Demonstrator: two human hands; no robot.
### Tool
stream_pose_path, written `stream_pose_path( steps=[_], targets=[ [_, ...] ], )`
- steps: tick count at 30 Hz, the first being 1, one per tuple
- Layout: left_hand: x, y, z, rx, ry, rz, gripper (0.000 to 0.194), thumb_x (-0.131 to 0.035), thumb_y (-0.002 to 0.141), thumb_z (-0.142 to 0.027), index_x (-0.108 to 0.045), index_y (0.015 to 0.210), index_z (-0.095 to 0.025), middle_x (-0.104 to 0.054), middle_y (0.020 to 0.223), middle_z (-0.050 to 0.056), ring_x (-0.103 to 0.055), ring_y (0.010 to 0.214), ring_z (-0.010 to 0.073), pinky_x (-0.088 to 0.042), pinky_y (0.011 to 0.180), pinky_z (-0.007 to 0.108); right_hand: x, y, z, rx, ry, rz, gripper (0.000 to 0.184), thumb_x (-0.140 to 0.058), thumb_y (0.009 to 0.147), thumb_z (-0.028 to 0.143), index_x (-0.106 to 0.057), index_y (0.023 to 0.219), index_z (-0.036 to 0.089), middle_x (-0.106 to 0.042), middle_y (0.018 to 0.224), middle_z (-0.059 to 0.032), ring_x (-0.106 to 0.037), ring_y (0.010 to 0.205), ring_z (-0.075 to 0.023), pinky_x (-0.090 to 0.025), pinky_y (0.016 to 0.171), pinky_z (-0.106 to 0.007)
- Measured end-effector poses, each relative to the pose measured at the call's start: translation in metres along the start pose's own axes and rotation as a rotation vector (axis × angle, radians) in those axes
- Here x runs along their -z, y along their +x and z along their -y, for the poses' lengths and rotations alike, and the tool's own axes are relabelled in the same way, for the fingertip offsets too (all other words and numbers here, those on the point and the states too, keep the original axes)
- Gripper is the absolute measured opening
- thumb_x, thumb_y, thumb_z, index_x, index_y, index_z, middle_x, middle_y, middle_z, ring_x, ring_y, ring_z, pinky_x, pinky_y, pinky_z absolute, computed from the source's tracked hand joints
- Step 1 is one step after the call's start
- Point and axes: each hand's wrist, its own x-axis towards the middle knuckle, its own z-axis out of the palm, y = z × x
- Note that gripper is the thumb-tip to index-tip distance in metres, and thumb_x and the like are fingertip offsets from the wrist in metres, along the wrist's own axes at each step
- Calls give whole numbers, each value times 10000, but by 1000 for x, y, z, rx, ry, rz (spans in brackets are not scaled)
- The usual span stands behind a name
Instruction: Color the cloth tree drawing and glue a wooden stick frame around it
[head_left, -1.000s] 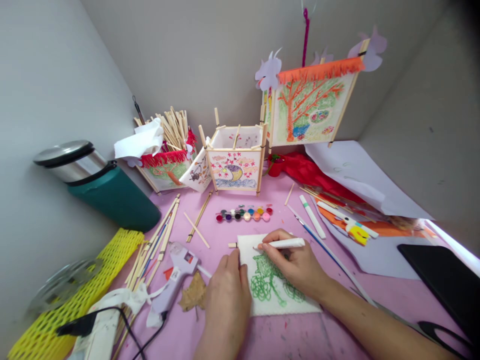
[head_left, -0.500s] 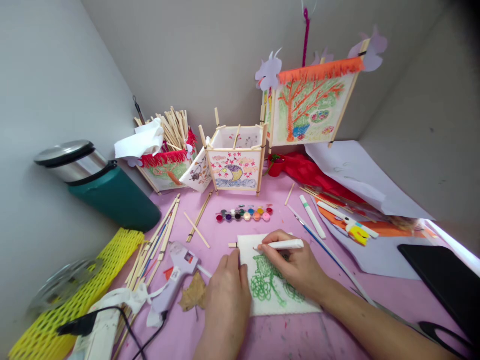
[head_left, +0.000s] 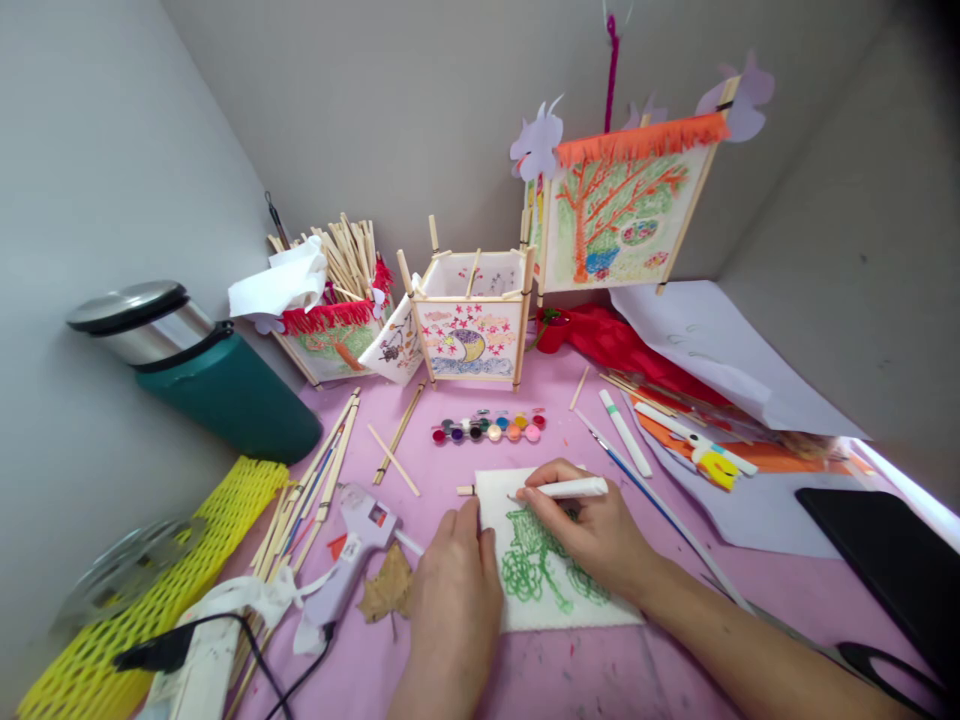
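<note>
Centrally, a pink-lilac tabletop (head_left: 570, 670) shows below and above a white, rectangular, textured sheet (head_left: 540, 610) lying lower centre, with green looping scribbles and a hatched shape. The left hand (head_left: 457, 575), fingers bent, touches its left edge; whether it grips is unclear. The right hand (head_left: 596, 520) covers its upper right, pinching a slim white marker (head_left: 574, 488), the tip towards the sheet's upper left corner.
</note>
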Motion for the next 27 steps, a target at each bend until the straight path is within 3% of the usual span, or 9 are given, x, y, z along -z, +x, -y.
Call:
stream_pose_path(
  steps=[27],
  targets=[
    [-1,0,1,-3,5,-5,313,-395,870,-190,-560,1136,-175,-642,986,96,-602,970,208,-409,819,282,-1,-1,-2,-14,-43,-45,136,-527,847,305,-580,783,199,-581,636,5,-509,550,-124,-374,499,-223]
  ],
)
